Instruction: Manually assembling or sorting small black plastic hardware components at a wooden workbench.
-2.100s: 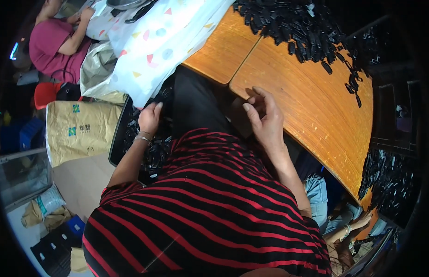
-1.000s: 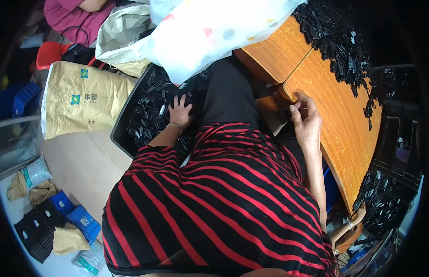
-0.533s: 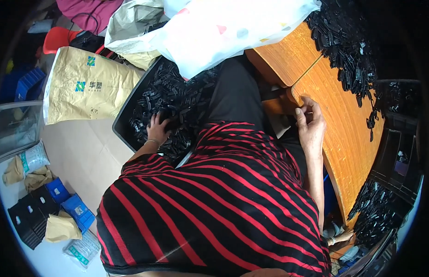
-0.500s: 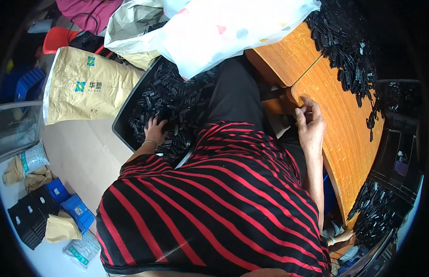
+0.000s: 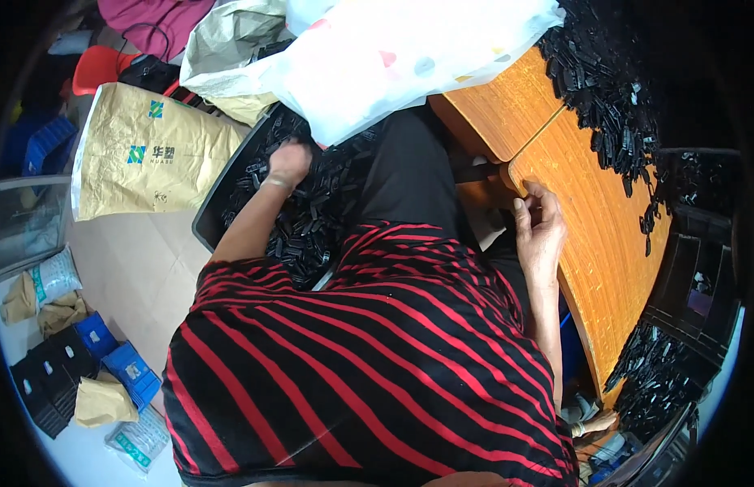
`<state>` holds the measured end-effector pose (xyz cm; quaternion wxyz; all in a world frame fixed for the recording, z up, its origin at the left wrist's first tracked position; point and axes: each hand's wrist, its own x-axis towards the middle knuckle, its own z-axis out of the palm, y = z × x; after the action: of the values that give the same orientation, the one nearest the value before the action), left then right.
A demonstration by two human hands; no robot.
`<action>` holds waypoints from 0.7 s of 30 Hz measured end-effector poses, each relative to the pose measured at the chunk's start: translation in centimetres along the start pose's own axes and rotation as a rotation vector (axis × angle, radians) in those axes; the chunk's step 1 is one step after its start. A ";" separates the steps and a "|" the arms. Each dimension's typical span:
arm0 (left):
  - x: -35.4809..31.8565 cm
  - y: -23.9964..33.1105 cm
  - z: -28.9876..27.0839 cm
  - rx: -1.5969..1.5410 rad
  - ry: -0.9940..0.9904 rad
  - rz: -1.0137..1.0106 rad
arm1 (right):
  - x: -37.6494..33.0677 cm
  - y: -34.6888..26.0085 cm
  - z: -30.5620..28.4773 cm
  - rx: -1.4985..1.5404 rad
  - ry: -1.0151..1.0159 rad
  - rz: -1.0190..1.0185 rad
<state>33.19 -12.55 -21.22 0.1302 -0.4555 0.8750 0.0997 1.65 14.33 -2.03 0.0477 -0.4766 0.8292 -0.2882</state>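
Observation:
A dark bin [image 5: 205, 213] beside my legs holds a heap of small black plastic pieces [image 5: 308, 231]. My left hand [image 5: 289, 162] is over the far part of this heap, its fingers smeared by motion; whether it holds a piece cannot be seen. Against the curved edge of the wooden table [image 5: 612, 268] rests my right hand [image 5: 542, 231]. Its fingers bend loosely, the thumb stands apart from them, and nothing shows between them.
A white plastic bag [image 5: 393, 65] overhangs the bin's far side. Left of it lies a tan sack [image 5: 141, 183]. More black pieces [image 5: 600, 89] are piled on the table's far end. Blue boxes [image 5: 133, 369] stand lower left. Another person's hand [image 5: 596, 424] reaches in lower right.
My left hand has moved farther away and slightly right over the heap, from spread fingers on the pieces to a blur. The right hand stays at the table edge.

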 end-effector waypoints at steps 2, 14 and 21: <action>2.7 -0.9 4.4 -0.030 0.235 0.001 | 0.1 -0.5 0.1 0.051 0.026 -0.092; -1.6 -1.1 7.5 -0.011 -0.143 0.022 | 0.2 -0.5 -0.4 0.173 -0.044 -0.049; -9.1 -4.9 7.8 -0.155 -0.289 -0.220 | 0.5 3.2 -4.2 0.251 -0.009 -0.108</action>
<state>43.33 -6.01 -25.99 0.2291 -0.5381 0.7818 0.2163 -2.57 16.98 -0.12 0.0952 -0.5119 0.7595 -0.3899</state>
